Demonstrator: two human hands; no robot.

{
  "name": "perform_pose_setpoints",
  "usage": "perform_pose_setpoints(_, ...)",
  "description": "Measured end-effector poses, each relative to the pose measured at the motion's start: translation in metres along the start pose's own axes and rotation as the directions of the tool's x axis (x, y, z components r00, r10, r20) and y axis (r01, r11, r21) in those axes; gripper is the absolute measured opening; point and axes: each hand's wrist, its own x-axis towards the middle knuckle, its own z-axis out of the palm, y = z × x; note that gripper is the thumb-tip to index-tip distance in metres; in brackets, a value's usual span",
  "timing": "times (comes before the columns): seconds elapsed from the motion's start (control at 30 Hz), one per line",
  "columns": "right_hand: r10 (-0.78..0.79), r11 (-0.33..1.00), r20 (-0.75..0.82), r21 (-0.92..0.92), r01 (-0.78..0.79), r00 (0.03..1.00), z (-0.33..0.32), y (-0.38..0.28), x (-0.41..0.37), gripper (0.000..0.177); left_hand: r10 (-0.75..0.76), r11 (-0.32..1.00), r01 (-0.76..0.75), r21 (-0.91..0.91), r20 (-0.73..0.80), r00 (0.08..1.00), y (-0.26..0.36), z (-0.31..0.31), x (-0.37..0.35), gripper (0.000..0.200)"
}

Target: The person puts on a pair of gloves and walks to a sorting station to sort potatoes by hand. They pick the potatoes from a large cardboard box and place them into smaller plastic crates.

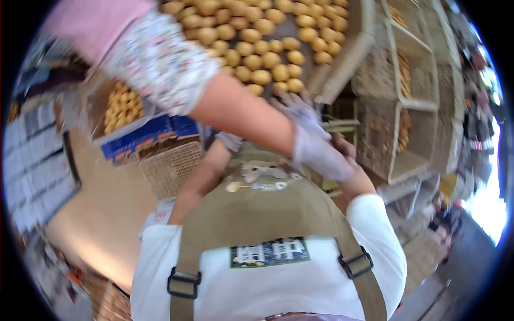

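My right hand [310,120], in a pale glove, has its fingers spread near the lower edge of the tray of round yellow-brown produce [262,46]. A co-worker's bare forearm [243,112], with a floral sleeve, crosses in front of me from the upper left and meets my right hand. Bare fingertips [344,145] show beside my glove; whose they are is hard to tell. My left hand [230,141], also gloved, is mostly hidden between the apron [257,208] and that forearm, so its fingers do not show.
A blue-sided box [150,136] of similar produce stands at left, beside a brown woven mat [172,168]. Pale plastic crates [409,80] are stacked on the right, with produce inside. Stacked white packs [37,166] lie at far left.
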Motion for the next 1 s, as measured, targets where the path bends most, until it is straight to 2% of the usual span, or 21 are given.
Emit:
perform_pose_setpoints(0.07, -0.047, 0.999, -0.054, -0.001, 0.047, 0.997, 0.0, 0.008, 0.007, 0.038, -0.114, 0.894, 0.023, 0.448, 0.177, 0.978, -0.012, -0.026, 0.016, 0.046)
perform_pose_setpoints(0.13, -0.09, 0.996, -0.09, -0.025, 0.088, 0.992, 0.0, 0.011, 0.015, 0.037, -0.218, 0.599, -0.096, 0.795, 0.278, 0.936, -0.019, -0.041, 0.042, 0.037)
perform_pose_setpoints(0.17, -0.134, 0.99, -0.158, -0.067, 0.125, 0.978, -0.001, 0.012, 0.015, 0.036, -0.127, 0.776, -0.045, 0.629, 0.226, 0.966, -0.016, -0.031, 0.044, 0.043)
perform_pose_setpoints(0.2, 0.037, 0.995, 0.161, -0.096, -0.022, 0.986, -0.021, -0.003, 0.039, 0.036, -0.034, 0.907, -0.042, 0.419, 0.172, 0.985, -0.011, -0.02, 0.045, 0.049)
perform_pose_setpoints(0.23, 0.204, 0.971, 0.459, -0.207, -0.119, 0.865, -0.041, -0.018, 0.064, 0.035, 0.036, 0.954, -0.061, -0.292, -0.091, 0.995, 0.012, 0.006, 0.021, 0.067)
perform_pose_setpoints(0.27, 0.051, 0.963, 0.263, -0.269, 0.022, 0.964, -0.027, -0.008, 0.05, 0.031, -0.097, 0.517, -0.239, -0.822, -0.333, 0.938, 0.026, 0.022, 0.008, 0.086)
perform_pose_setpoints(0.37, 0.151, 0.964, 0.394, -0.262, -0.047, 0.907, -0.038, -0.012, 0.062, 0.032, -0.053, 0.513, -0.256, -0.819, -0.329, 0.943, 0.026, 0.02, 0.01, 0.089)
perform_pose_setpoints(0.5, 0.127, 0.969, 0.364, -0.244, -0.037, 0.923, -0.031, -0.005, 0.064, 0.034, -0.031, 0.501, -0.239, -0.832, -0.293, 0.956, 0.023, 0.018, 0.008, 0.087)
perform_pose_setpoints(0.7, 0.158, 0.985, 0.407, -0.132, -0.113, 0.9, -0.042, 0.0, 0.07, 0.041, -0.138, 0.514, -0.266, -0.815, -0.385, 0.913, 0.031, 0.03, 0.005, 0.091)
perform_pose_setpoints(0.83, 0.143, 0.989, 0.321, -0.01, -0.147, 0.936, -0.044, -0.002, 0.071, 0.039, -0.147, 0.541, -0.304, -0.784, -0.444, 0.884, 0.024, 0.029, 0.005, 0.1)
perform_pose_setpoints(0.9, 0.261, 0.964, 0.234, -0.009, -0.266, 0.937, -0.045, -0.016, 0.075, 0.039, -0.07, 0.587, -0.297, -0.753, -0.413, 0.908, 0.016, 0.021, 0.003, 0.092)
perform_pose_setpoints(0.93, 0.175, 0.981, 0.052, -0.095, -0.169, 0.983, -0.042, -0.023, 0.072, 0.035, -0.151, 0.586, -0.274, -0.762, -0.435, 0.888, 0.026, 0.025, 0.0, 0.086)
perform_pose_setpoints(0.97, 0.073, 0.977, -0.126, -0.189, -0.096, 0.989, -0.035, -0.023, 0.067, 0.032, -0.236, 0.578, -0.247, -0.778, -0.449, 0.862, 0.034, 0.029, -0.005, 0.08)
perform_pose_setpoints(1.0, 0.077, 0.98, -0.039, -0.18, -0.083, 0.996, -0.014, -0.01, 0.055, 0.031, -0.22, 0.608, -0.226, -0.761, -0.435, 0.873, 0.024, 0.022, -0.009, 0.064)
